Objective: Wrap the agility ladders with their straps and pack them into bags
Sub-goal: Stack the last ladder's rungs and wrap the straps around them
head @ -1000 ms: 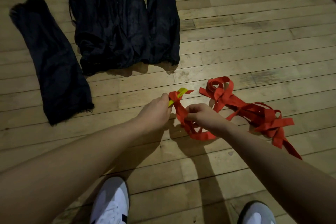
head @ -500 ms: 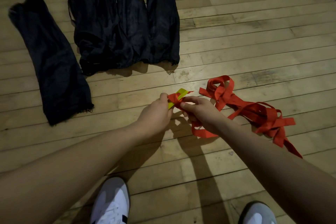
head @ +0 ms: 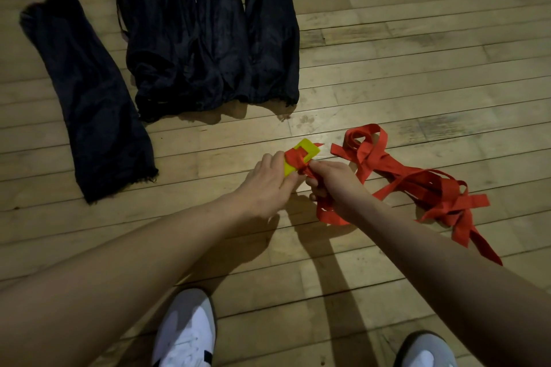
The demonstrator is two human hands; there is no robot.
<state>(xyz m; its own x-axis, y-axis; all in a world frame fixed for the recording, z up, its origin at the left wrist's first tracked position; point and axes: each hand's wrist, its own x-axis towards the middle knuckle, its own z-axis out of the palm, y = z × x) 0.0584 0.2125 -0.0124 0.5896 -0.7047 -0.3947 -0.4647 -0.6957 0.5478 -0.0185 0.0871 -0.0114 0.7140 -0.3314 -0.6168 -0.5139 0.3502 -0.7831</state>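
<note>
Fingers of the left hand (head: 265,185) grip the stiff yellow rung (head: 301,156); the right hand (head: 331,180) pinches the red strap (head: 417,188), soft and light, which trails loose on the floor (head: 417,53).

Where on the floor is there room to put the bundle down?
Bare floor lies right of the black bags, beyond the red strap pile. A narrower strip runs between the bags' lower edges and the hands. It is crowded around the straps and by the shoes.
</note>
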